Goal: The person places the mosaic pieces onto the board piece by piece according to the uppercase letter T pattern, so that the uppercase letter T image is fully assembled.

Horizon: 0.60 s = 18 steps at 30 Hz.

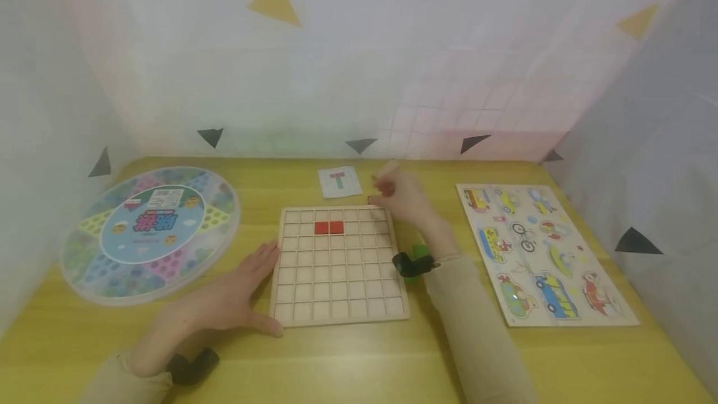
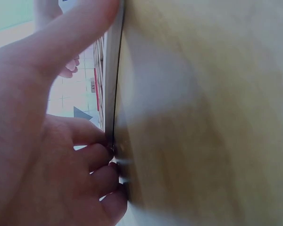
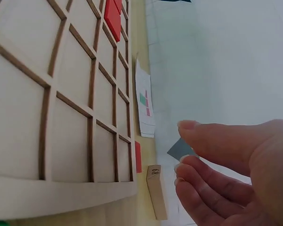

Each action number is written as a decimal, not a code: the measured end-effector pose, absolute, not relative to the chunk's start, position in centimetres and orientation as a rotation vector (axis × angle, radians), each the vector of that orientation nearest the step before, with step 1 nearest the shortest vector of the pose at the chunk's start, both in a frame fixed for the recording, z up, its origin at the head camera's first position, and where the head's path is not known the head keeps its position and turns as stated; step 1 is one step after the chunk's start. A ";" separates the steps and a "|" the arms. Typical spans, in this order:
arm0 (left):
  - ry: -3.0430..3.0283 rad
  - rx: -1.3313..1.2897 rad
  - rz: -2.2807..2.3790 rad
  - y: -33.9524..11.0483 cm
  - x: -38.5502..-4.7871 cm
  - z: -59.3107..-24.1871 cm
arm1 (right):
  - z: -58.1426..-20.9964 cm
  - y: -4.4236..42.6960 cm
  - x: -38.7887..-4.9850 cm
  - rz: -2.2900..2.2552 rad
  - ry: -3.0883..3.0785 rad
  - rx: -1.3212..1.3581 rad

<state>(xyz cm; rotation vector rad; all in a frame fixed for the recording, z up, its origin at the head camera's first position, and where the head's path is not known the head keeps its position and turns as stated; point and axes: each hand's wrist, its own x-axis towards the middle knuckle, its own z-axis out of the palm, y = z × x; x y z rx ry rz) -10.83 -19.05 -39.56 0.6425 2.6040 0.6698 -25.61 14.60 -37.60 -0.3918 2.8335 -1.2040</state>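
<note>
A wooden grid board (image 1: 339,275) lies mid-table, with two red square tiles (image 1: 328,228) side by side in an upper row. Along its left edge rests my left hand (image 1: 230,295), fingers and thumb spread against the side. Beyond the far right corner hovers my right hand (image 1: 412,199); the right wrist view shows its thumb apart from the bent fingers (image 3: 212,188), nothing between them. Close by stand a wooden block (image 3: 155,190) marked 68 and another red tile (image 3: 138,157). A card (image 1: 339,182) with a red and green T lies behind the board.
Something green (image 1: 419,252) lies right of the board, partly hidden by the right wrist strap. At the left is a round, colourful box (image 1: 84,248). A wooden picture puzzle of vehicles (image 1: 546,254) lies at the right. Patterned cloth walls border the table.
</note>
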 end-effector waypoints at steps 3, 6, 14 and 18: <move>2.612 0.646 0.665 -19.2 -10.7 -39.6 | -37.9 14.4 -25.7 -1.186 2.850 -0.379; 2.612 0.642 0.662 -19.2 -10.7 -39.5 | -38.4 14.3 -26.0 -1.155 2.870 -0.391; 2.598 0.625 0.670 -19.2 -10.7 -39.4 | -39.6 14.3 -26.5 -1.097 2.914 -0.388; 2.597 0.625 0.669 -19.0 -10.8 -39.3 | -39.9 14.6 -26.7 -1.101 2.893 -0.346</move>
